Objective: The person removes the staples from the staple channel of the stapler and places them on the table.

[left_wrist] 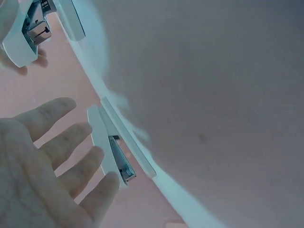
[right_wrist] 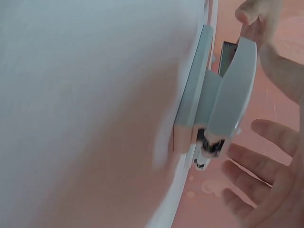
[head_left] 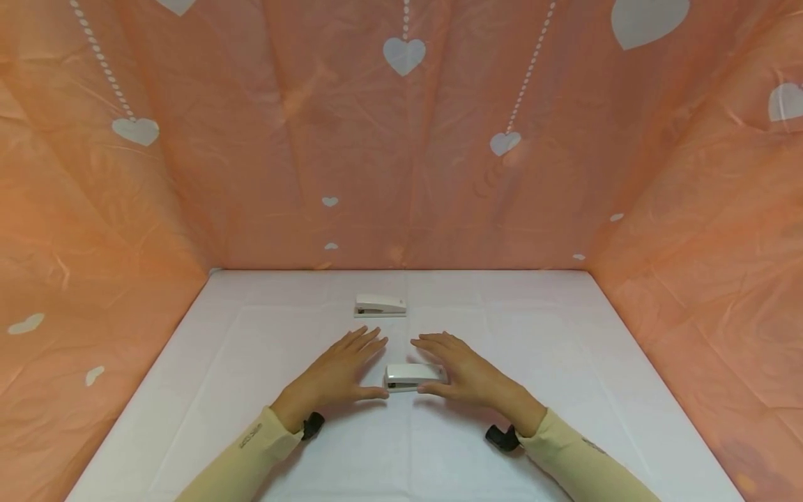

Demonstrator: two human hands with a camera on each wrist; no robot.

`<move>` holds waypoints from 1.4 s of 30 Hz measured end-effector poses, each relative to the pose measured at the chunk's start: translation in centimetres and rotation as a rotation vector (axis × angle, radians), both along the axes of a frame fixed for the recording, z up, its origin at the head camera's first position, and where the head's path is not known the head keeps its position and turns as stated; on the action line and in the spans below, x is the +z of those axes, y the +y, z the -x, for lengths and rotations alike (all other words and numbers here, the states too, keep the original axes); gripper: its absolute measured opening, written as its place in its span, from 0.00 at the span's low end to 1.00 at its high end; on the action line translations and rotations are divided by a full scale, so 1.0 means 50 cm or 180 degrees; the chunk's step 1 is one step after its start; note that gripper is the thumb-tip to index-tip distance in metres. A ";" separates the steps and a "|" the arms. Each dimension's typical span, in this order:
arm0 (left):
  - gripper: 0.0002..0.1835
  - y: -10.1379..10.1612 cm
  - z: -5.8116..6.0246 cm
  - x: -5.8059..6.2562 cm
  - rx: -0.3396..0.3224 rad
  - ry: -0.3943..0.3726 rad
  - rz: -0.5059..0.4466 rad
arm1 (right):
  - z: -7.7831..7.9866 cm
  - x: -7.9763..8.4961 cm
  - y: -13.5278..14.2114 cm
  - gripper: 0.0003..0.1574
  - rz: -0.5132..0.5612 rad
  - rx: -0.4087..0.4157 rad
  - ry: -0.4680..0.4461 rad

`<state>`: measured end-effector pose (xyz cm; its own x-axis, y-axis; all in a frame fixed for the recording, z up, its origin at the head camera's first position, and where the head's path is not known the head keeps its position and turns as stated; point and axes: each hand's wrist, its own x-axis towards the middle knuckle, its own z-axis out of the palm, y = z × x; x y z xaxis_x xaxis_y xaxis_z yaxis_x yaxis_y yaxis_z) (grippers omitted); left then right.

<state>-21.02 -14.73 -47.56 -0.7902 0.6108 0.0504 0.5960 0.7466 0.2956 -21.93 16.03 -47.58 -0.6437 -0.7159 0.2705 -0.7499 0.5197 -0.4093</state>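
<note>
Two white staplers lie on the white table. The nearer stapler (head_left: 401, 374) sits between the hands; the farther stapler (head_left: 380, 305) is behind it, beyond the fingertips. My left hand (head_left: 341, 369) is left of the nearer stapler, fingers spread and relaxed, thumb tip by its left end. On the other side, my right hand (head_left: 464, 373) overlaps that stapler's right end in the head view, its fingers loosely extended. The right wrist view shows the nearer stapler (right_wrist: 232, 95) standing in front of the palm, fingers not wrapped round it. In the left wrist view the farther stapler (left_wrist: 102, 137) appears beyond the fingers.
A white cloth covers the table (head_left: 533, 328), which reaches back to an orange curtain (head_left: 351, 139) with white hearts. Similar orange sheets hang at both sides. Black wrist cameras (head_left: 502, 438) are strapped under the sleeves.
</note>
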 end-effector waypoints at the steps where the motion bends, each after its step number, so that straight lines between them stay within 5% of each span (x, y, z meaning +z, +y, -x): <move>1: 0.54 0.001 0.000 0.000 0.0014 -0.0069 -0.0028 | 0.000 -0.001 -0.003 0.51 0.0040 0.0005 -0.0034; 10: 0.50 0.012 0.006 0.010 -0.0023 -0.0249 -0.0176 | -0.005 -0.004 -0.028 0.41 0.0378 0.0131 -0.0199; 18: 0.37 0.023 0.010 0.001 -0.0020 -0.0130 -0.0128 | -0.002 -0.010 -0.045 0.33 0.0546 0.0203 -0.0516; 34: 0.20 0.032 0.009 -0.002 -0.0018 -0.0132 -0.0235 | 0.005 -0.024 -0.062 0.25 0.0530 0.0108 -0.0854; 42: 0.18 0.038 0.002 0.002 0.0060 -0.0138 -0.0306 | 0.009 -0.025 -0.066 0.21 0.0428 0.0044 -0.0739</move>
